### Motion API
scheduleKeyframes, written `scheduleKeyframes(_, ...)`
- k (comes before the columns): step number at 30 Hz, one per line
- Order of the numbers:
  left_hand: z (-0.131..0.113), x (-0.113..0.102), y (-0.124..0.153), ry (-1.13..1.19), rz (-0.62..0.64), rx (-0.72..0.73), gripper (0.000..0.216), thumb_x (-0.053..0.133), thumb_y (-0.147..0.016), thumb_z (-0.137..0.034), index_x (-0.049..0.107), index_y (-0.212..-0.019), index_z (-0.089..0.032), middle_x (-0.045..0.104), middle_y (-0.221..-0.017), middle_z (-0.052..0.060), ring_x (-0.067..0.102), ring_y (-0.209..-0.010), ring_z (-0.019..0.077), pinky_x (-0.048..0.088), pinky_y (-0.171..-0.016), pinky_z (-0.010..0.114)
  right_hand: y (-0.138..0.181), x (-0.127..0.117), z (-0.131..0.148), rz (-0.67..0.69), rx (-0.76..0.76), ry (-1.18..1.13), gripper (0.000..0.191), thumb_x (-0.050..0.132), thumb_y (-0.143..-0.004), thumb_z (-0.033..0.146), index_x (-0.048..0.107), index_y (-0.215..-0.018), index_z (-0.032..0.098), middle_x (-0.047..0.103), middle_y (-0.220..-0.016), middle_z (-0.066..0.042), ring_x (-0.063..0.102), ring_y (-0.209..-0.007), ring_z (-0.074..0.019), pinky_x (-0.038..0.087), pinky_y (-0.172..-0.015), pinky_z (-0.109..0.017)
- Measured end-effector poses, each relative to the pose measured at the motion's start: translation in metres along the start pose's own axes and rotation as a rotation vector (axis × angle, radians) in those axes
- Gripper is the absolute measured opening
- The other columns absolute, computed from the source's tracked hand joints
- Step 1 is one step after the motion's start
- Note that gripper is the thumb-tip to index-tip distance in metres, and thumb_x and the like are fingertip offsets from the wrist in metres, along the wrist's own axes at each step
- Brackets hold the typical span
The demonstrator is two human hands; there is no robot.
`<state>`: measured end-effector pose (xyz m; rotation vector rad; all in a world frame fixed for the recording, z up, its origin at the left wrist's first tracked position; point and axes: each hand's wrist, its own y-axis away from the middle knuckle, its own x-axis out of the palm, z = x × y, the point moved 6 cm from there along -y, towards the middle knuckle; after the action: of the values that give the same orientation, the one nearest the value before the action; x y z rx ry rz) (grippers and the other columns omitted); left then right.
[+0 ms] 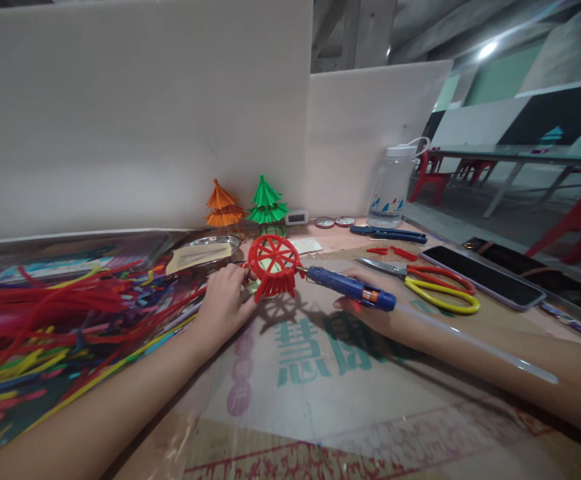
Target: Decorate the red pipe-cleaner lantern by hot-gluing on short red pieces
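Note:
My left hand (pixel 226 300) is closed on the left edge of a red wheel-shaped pipe-cleaner craft (pixel 272 256), which has spokes and a fringe of short red pieces hanging from its near side. My right hand (pixel 370 308) grips a blue hot glue gun (pixel 346 285), with a clear glue stick (pixel 495 355) trailing from its rear. The gun's nozzle points left, at or very near the right side of the red craft. Behind the craft stand a green tiered pagoda (pixel 266 203) and an orange one (pixel 222 205).
Many coloured pipe cleaners (pixel 45 313) lie at left beside a metal dish (pixel 215 244). At right are scissors (pixel 435 287), a phone (pixel 480 275), blue-handled pliers (pixel 388 233), red scraps (pixel 403 253) and a clear bottle (pixel 389 187). A white panel (pixel 135 120) closes off the back.

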<state>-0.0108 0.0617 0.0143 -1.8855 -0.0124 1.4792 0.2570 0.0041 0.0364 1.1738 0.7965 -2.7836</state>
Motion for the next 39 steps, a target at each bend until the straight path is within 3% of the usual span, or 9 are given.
scheduleKeyframes(29,0.001,-0.001,-0.001,0.08,0.01,-0.02,0.025,0.054,-0.094,-0.045,0.057,-0.095,-0.021,0.063,-0.096,0.008,0.059,-0.094,0.0297,0.043,-0.078,0.04,0.001,-0.002,0.004,0.032,-0.025,0.018,0.018,0.073,-0.082,0.031,0.069,-0.098,0.025,0.074,-0.086,-0.002,0.068,-0.072,-0.0196,0.052,-0.065,-0.03)
scheduleKeyframes(39,0.004,0.005,-0.002,0.119,0.015,-0.022,0.021,0.053,-0.093,-0.041,0.056,-0.093,-0.02,0.062,-0.095,0.008,0.059,-0.094,0.0288,0.043,-0.078,0.039,0.005,-0.003,0.011,0.054,-0.169,-0.004,0.017,0.071,-0.087,0.036,0.069,-0.098,0.023,0.075,-0.092,-0.003,0.07,-0.079,-0.0189,0.052,-0.07,-0.029)
